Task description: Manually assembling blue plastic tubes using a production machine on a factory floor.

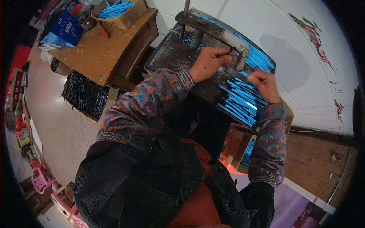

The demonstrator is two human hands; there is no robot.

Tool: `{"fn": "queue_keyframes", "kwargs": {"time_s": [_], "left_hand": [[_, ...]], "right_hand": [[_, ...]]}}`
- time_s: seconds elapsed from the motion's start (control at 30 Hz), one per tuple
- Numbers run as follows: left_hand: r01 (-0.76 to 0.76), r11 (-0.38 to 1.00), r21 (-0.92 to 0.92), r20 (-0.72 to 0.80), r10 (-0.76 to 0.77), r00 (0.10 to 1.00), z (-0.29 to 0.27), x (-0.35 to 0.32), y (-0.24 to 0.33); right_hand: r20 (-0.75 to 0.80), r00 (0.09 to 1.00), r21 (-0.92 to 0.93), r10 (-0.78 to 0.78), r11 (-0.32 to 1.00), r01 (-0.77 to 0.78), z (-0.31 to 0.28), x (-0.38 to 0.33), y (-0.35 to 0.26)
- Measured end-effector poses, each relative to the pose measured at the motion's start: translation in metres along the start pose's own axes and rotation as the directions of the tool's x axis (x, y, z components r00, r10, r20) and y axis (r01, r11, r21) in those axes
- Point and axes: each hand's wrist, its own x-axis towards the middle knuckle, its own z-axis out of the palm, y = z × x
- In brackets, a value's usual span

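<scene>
Upper centre of the frame: my left hand [208, 62] is closed on the dark lever [231, 50] of a small bench press [213, 28], fingers wrapped over its end. Just to the right of it, my right hand [265, 84] pinches one of the blue strips [240, 99] near the press head, fingertips closed on its upper end. A loose fan of these strips lies on the dark work plate [173, 53], lower right of the press; a second bundle [259, 60] lies behind the press head, against the white wall [304, 76].

Step in hand, as I judge it: feeding a single strip under the press head while the lever hand stands ready. The next move would call for the strip end to sit squarely under the head, my fingers clear of it, before the lever comes down.

Upper left of the frame: a wooden bench [99, 49] carries a cardboard box of blue strips [118, 9] and a blue carton [62, 28]. Beneath its edge hangs a bundle of dark bristles [85, 93]. Lower right, a box [243, 150] under the plate holds more blue pieces.
</scene>
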Motion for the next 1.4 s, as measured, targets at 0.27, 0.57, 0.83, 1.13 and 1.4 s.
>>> {"fn": "queue_keyframes", "kwargs": {"time_s": [0.27,0.57,0.83,1.13,1.4], "left_hand": [[0.051,0.999,0.004,0.012,-0.051,0.999,0.002,-0.004,0.011],[-0.022,0.997,-0.069,-0.008,0.021,1.000,0.001,-0.004,0.006],[-0.050,0.999,-0.022,0.059,0.051,0.997,0.001,0.007,0.003],[-0.071,0.997,0.038,0.051,0.069,0.996,0.000,0.007,0.003],[0.048,0.981,0.185,0.119,-0.071,0.990,0.009,-0.007,-0.001]], "right_hand": [[-0.090,0.935,-0.614,-0.344,0.758,0.220,0.020,0.027,0.047],[-0.167,0.970,-0.468,-0.177,0.880,0.080,0.015,0.006,-0.007],[-0.384,0.921,0.246,0.067,0.969,0.032,0.040,0.012,-0.034],[-0.226,0.972,0.099,-0.064,0.991,0.088,0.027,0.023,-0.032],[-0.162,0.980,0.016,-0.119,0.992,0.123,-0.007,0.008,-0.007]]}}
